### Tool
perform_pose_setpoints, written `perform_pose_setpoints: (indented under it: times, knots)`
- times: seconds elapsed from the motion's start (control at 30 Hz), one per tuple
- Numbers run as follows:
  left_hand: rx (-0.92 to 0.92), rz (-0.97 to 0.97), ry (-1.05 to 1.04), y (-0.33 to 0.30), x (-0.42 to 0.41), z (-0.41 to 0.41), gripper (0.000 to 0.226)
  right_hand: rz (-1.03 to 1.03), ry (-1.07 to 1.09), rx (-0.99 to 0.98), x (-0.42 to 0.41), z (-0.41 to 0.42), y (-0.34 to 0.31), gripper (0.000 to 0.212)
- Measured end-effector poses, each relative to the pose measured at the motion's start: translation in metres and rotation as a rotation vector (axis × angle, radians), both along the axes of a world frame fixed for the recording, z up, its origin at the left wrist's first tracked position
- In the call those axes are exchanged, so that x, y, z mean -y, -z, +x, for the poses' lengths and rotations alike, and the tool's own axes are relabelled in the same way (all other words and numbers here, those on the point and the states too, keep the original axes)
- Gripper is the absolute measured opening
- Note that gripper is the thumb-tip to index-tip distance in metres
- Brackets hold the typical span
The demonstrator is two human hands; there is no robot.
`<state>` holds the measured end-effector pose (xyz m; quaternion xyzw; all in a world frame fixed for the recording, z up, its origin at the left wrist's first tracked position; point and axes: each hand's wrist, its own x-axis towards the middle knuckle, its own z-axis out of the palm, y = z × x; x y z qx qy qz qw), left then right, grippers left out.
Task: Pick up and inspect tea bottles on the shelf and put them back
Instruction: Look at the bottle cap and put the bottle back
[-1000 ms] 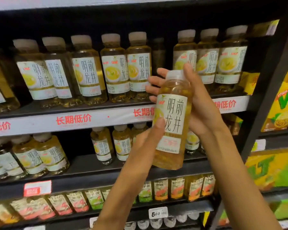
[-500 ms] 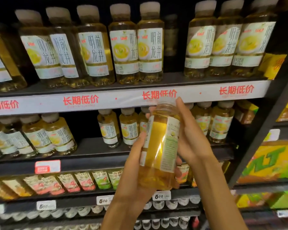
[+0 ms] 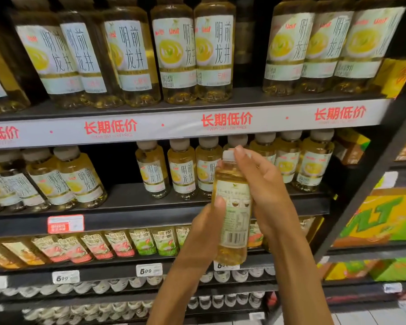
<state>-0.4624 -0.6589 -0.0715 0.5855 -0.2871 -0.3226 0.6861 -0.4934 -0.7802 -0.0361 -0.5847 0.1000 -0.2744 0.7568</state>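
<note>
A yellow tea bottle [image 3: 232, 214] with a white cap stands upright between my hands, its back label with barcode turned toward me. My left hand [image 3: 204, 231] grips its lower body, thumb across the label's left edge. My right hand [image 3: 265, 184] holds the upper part, fingers curled round the shoulder and a fingertip at the cap. It is held in front of the middle shelf [image 3: 136, 207], where matching tea bottles [image 3: 183, 170] stand in a row. Larger bottles of the same tea [image 3: 213, 52] fill the upper shelf [image 3: 174, 127].
A gap shows on the middle shelf between the left and centre bottle groups. Lower shelves hold small cartons [image 3: 117, 245] and rows of white caps [image 3: 127, 285]. Yellow-green lemon tea cases [image 3: 380, 221] sit in the right bay past a black upright [image 3: 370, 174].
The bottle has come down from the upper shelf's level to the middle shelf's and turned from its front label to the back one. The view has moved closer to the shelves.
</note>
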Motion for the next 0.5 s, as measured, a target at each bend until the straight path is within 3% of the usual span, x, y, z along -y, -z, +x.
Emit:
perform_pose_setpoints:
  times: [0.13,0.2,0.27,0.4,0.5]
  knots:
    - [-0.339,-0.023,0.107,0.006,-0.002,-0.002,0.069,0.212,-0.182,0.043,0.005,0.0,-0.001,0.049]
    - [-0.409,-0.051,0.186,0.009,-0.003,-0.002,0.07,0.288,-0.252,0.062,0.008,-0.002,0.0,0.047]
    - [-0.37,-0.015,0.21,0.011,-0.003,0.0,0.07,0.258,-0.234,0.072,0.012,-0.004,0.003,0.042]
    - [-0.125,0.099,0.04,0.007,0.001,0.0,0.059,0.105,-0.073,0.024,0.018,-0.008,0.003,0.041]
    - [-0.05,0.158,-0.032,0.005,0.007,-0.005,0.063,0.082,-0.015,-0.012,0.02,-0.006,0.005,0.044]
